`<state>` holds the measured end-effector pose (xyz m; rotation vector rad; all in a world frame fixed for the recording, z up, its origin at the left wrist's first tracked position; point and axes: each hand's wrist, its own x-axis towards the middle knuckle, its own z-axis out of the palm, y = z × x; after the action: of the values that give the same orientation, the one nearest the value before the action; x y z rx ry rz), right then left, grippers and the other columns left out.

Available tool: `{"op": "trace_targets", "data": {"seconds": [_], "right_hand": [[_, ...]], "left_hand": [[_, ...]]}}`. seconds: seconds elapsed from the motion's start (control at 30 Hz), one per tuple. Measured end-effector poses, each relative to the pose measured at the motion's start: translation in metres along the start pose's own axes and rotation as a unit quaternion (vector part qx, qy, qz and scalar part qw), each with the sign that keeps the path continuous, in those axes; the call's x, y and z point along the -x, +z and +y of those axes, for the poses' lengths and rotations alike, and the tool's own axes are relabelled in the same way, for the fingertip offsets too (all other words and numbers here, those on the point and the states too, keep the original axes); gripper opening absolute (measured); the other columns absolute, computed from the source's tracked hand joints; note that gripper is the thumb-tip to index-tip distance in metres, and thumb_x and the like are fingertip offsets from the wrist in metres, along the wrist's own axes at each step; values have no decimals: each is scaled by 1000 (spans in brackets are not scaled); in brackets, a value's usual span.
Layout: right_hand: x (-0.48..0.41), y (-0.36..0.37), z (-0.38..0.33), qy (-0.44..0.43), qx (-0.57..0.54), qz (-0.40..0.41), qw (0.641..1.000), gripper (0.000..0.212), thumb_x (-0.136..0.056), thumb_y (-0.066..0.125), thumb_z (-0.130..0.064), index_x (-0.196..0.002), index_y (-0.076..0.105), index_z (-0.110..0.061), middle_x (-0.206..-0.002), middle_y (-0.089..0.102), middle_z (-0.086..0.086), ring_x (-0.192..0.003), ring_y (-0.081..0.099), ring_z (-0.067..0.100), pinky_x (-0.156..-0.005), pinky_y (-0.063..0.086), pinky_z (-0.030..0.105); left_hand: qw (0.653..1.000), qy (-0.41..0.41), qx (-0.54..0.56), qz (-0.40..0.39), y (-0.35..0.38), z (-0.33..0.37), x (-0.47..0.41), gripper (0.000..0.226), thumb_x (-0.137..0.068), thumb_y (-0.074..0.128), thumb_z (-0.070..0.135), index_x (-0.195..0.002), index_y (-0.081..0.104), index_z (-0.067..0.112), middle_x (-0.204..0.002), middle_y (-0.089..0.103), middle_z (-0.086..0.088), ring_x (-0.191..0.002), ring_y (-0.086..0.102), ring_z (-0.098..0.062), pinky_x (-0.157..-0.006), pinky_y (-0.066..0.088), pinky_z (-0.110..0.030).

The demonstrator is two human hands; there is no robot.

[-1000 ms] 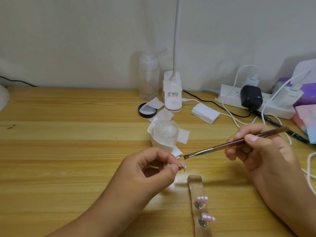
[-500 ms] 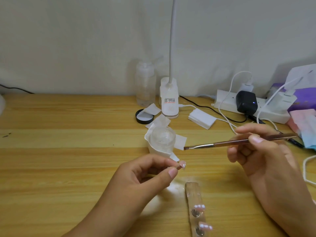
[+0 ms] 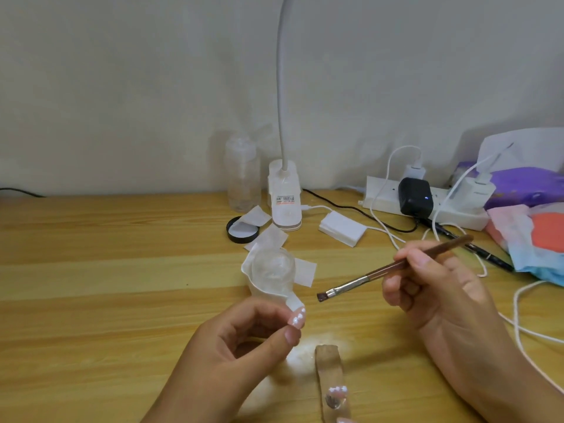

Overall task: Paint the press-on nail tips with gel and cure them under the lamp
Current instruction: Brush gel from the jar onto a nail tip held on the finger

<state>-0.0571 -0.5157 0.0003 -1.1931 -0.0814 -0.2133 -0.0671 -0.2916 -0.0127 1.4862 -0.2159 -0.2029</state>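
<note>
My left hand pinches a small pink press-on nail tip between thumb and fingers, low in the middle of the view. My right hand holds a brown-handled flat brush; its bristle end points down-left and hovers a short way right of and above the nail tip, apart from it. A clear gel jar sits on white wipes just behind my left hand. A clear holder strip with pink nail tips on it lies at the bottom. The white gooseneck lamp stands at the back.
The wooden table carries a clear bottle, a black lid, a stack of white pads, a power strip with chargers and white cables, a black pen, and coloured packets at far right.
The brush lifted and pulled away from the nail tip, then tilted back down toward it. My left hand turned the nail tip slightly. The view shifted upward.
</note>
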Motion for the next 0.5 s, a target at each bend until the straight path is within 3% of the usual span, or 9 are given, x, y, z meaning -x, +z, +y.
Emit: {"op": "trace_targets", "data": {"seconds": [0.17, 0.23, 0.37, 0.5], "right_hand": [[2, -2, 0, -18, 17, -12, 1000, 18, -81, 59, -19, -72, 74, -26, -62, 65, 3, -56, 63, 13, -56, 53, 21], [3, -2, 0, -26, 28, -26, 999, 6, -79, 69, -27, -75, 73, -26, -64, 66, 2, -57, 64, 14, -58, 54, 21], [4, 0, -1, -27, 46, -48, 997, 35, -61, 86, -52, -78, 72, -25, -67, 66, 2, -59, 65, 16, -60, 54, 21], [6, 1, 0, -31, 52, -60, 996, 37, -60, 86, -53, -79, 72, -25, -65, 67, 4, -60, 65, 16, -61, 55, 22]], "left_hand": [[1000, -10, -10, 3, 1, 0, 0, 29, -50, 77, 48, -73, 75, 29, -74, 72, 0, -68, 63, -5, -66, 52, -18], [1000, -9, -6, -1, 1, 0, 0, 27, -52, 76, 47, -72, 75, 30, -73, 72, 0, -67, 63, -5, -65, 50, -16], [1000, -8, 3, -2, 2, 0, 2, 24, -54, 77, 44, -72, 75, 28, -74, 72, 1, -68, 63, -5, -64, 50, -17], [1000, -3, -3, -1, 0, 0, 3, 24, -55, 75, 45, -72, 75, 28, -72, 71, 4, -68, 62, -4, -64, 49, -15]]}}
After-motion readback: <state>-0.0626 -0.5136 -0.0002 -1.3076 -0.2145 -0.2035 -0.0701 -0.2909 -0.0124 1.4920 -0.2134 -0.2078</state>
